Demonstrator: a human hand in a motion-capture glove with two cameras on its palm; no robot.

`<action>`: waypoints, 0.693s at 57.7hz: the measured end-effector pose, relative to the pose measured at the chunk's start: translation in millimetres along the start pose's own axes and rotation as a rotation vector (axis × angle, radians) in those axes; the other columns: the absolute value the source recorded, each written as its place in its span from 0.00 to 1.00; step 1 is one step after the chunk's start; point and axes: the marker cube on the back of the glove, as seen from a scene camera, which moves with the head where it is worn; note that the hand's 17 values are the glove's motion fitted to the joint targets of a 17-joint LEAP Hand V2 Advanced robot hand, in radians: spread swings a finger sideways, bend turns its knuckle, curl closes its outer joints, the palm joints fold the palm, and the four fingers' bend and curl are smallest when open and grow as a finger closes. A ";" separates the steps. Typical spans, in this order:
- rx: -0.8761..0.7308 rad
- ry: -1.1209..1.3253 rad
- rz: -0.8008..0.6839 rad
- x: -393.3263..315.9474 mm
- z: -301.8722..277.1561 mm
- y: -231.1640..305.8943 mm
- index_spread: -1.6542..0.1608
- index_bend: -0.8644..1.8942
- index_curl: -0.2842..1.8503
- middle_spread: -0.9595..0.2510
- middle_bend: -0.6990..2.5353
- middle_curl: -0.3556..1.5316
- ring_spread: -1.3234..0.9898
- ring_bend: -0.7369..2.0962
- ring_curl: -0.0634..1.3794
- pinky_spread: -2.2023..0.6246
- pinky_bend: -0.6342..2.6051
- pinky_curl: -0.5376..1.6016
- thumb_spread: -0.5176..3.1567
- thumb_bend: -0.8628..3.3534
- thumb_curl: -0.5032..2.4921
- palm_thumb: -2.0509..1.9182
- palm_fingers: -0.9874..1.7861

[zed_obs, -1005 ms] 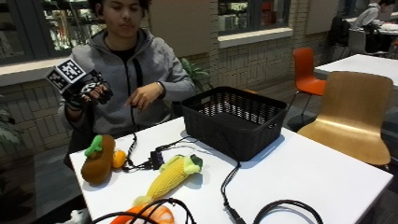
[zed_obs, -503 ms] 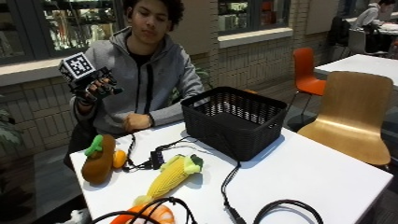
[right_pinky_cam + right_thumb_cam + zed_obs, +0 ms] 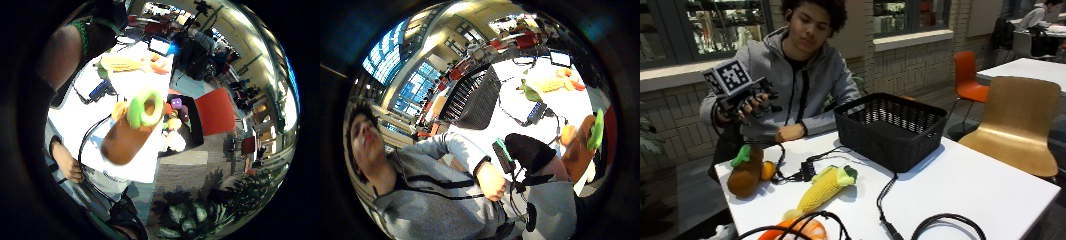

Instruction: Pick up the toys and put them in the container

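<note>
Hand (image 3: 740,106) raised above brown toy (image 3: 746,172), fingers loosely spread, nothing held, probably ready for reaching down. Brown toy, corn (image 3: 823,187) and orange toy (image 3: 800,231) left on table (image 3: 986,185), beside basket (image 3: 896,129), not yet inside.

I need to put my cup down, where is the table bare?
Bare table lies to the right of the black basket, toward the wooden chair. The near-left corner is crowded: corn toy, brown plush, cables.
</note>
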 end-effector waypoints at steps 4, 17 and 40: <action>-0.063 -0.033 -0.008 26.7 18.5 -39.9 0.77 0.34 0.21 0.81 0.30 0.34 0.52 0.41 0.18 0.78 0.48 0.43 0.51 0.27 0.25 0.52 0.30; -0.307 -0.067 0.290 87.8 90.5 -160.7 0.77 0.34 0.20 0.82 0.27 0.35 0.52 0.39 0.18 0.78 0.49 0.43 0.51 0.27 0.26 0.54 0.29; -0.509 -0.045 0.715 145.7 203.9 -218.8 0.76 0.34 0.20 0.80 0.25 0.33 0.53 0.33 0.20 0.79 0.48 0.42 0.49 0.23 0.26 0.52 0.25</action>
